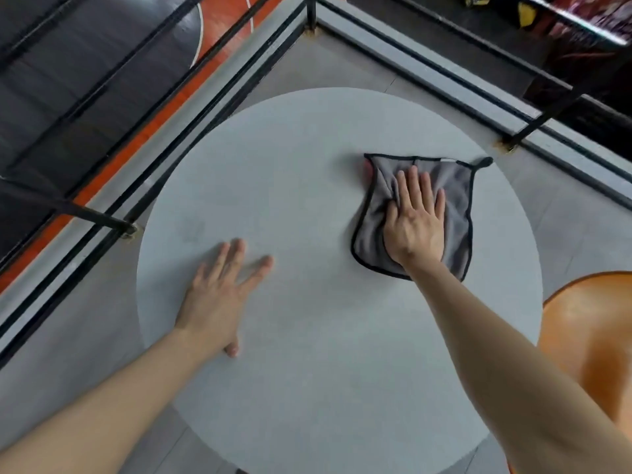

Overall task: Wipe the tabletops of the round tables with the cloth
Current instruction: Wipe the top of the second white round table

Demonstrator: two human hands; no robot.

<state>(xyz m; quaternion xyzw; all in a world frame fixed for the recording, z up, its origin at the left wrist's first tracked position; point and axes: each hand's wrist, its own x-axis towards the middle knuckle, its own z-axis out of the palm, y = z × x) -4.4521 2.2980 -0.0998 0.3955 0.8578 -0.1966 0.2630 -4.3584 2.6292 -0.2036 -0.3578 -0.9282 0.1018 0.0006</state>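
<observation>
On the round grey tabletop (pixel 325 336), the right hand (pixel 415 227) presses flat, fingers straight, on a grey black-edged cloth (pixel 458 186) at the far right; the left hand (pixel 219 295) rests spread, well apart. Wiping appears underway; next likely sweeps left across unwiped surface.

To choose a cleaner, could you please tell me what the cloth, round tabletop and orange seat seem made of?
The cloth looks like soft grey microfibre with black edging; it wrinkles under the right hand. The round tabletop is smooth matte pale grey, perhaps laminate or painted board; no grain shows. The orange seat is probably moulded plastic, judging by its glossy sheen.
</observation>
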